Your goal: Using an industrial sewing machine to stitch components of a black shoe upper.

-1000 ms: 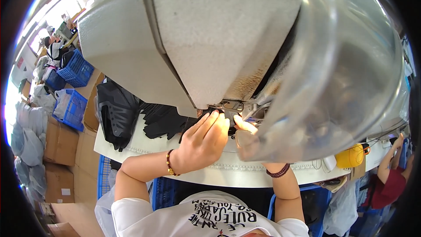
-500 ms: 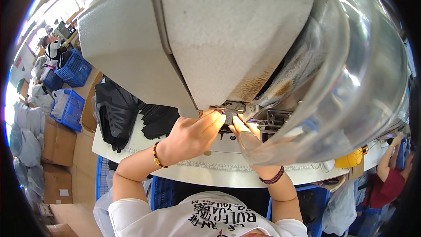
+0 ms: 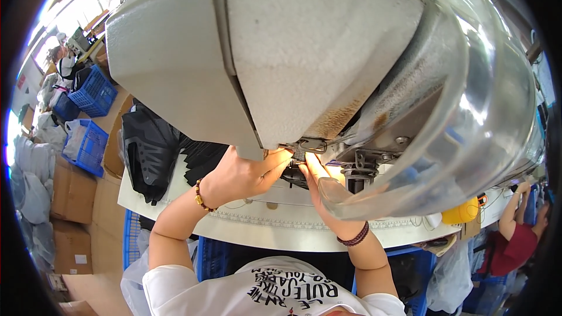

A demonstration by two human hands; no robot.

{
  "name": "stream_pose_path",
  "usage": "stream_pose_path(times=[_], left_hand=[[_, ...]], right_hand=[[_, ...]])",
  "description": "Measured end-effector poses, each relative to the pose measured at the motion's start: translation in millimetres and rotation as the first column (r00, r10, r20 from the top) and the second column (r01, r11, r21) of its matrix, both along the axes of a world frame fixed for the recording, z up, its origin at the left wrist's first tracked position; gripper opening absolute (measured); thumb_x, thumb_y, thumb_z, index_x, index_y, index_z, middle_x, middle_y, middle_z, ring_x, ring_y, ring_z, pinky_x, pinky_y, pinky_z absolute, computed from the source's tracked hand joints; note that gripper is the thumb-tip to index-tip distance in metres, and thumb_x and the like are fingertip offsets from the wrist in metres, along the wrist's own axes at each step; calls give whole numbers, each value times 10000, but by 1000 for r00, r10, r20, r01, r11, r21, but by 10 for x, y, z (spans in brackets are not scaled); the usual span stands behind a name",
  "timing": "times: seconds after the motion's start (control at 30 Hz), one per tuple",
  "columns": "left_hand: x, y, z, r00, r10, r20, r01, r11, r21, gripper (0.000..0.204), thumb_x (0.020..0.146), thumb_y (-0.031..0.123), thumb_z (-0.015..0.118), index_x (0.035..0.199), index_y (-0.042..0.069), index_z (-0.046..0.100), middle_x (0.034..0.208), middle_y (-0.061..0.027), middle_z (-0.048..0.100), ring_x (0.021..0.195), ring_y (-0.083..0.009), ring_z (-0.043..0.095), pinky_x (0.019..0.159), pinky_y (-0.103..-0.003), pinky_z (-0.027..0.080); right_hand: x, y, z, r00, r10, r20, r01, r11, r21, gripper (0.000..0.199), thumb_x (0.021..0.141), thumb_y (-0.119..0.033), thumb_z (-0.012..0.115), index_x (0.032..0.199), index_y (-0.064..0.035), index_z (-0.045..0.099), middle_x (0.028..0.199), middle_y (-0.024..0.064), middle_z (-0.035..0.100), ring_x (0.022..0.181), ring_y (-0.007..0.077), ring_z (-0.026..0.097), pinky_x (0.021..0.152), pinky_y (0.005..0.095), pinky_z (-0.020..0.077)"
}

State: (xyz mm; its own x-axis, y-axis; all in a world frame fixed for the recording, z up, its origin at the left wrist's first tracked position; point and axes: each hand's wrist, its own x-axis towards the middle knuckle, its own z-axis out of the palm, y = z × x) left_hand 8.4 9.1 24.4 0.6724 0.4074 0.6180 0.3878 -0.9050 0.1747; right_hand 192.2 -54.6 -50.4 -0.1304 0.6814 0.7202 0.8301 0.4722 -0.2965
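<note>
Both hands are at the stitching area of a large pale grey sewing machine (image 3: 310,52). My left hand (image 3: 243,171), with its fingers pressed together, is on the left edge of a small dark fabric piece (image 3: 299,157). My right hand (image 3: 319,184) pinches the same piece from the right, partly seen through a clear curved plastic shield (image 3: 497,93). The piece lies under the metal wire guard, lit by a warm lamp. The fingertips and machine head hide much of it. Stacked dark strips (image 3: 202,161) lie left of my left hand.
A black patterned shoe upper (image 3: 149,152) lies at the table's left end. The white table (image 3: 257,231) has a ruler strip along its front edge. A yellow object (image 3: 461,212) sits at the right. Blue crates (image 3: 88,147) and cardboard boxes (image 3: 71,190) stand left; a person in red (image 3: 506,246) is at far right.
My left hand has shifted slightly left and my right fingers have moved a little lower. More of a dark piece shows beneath the fingertips. The whole view has shifted slightly.
</note>
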Motion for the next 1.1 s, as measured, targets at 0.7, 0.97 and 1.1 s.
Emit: stream_pose_path(times=[0.7, 0.97, 1.1], left_hand=[[148, -125, -200, 997, 51, 65, -58, 991, 123, 214, 650, 35, 612, 863, 27, 636, 879, -68, 625, 467, -179, 524, 462, -257, 443], [-418, 626, -379, 988, 116, -105, -107, 991, 84, 163, 715, 47, 581, 865, 59, 645, 770, -102, 631, 616, -254, 591, 538, -340, 473], [-187, 550, -366, 993, -54, -102, 81, 953, 291, 180, 724, 114, 647, 895, 59, 656, 799, -82, 641, 722, -234, 624, 629, -341, 501]], right_hand=[[247, 4, -261, 864, -115, 491, 209, 968, -141, 345, 885, -142, 462, 1177, 30, 523, 1109, 122, 565, 859, 189, 552, 785, 303, 455], [-178, -156, 474, 974, 109, -199, -121, 991, -49, 271, 783, -181, 668, 1024, -61, 636, 831, 106, 573, 751, 258, 539, 678, 372, 428], [-218, -46, 300, 991, 72, -116, -60, 993, 96, 314, 738, -151, 711, 1024, -55, 622, 777, 106, 570, 726, 238, 547, 640, 327, 429]])
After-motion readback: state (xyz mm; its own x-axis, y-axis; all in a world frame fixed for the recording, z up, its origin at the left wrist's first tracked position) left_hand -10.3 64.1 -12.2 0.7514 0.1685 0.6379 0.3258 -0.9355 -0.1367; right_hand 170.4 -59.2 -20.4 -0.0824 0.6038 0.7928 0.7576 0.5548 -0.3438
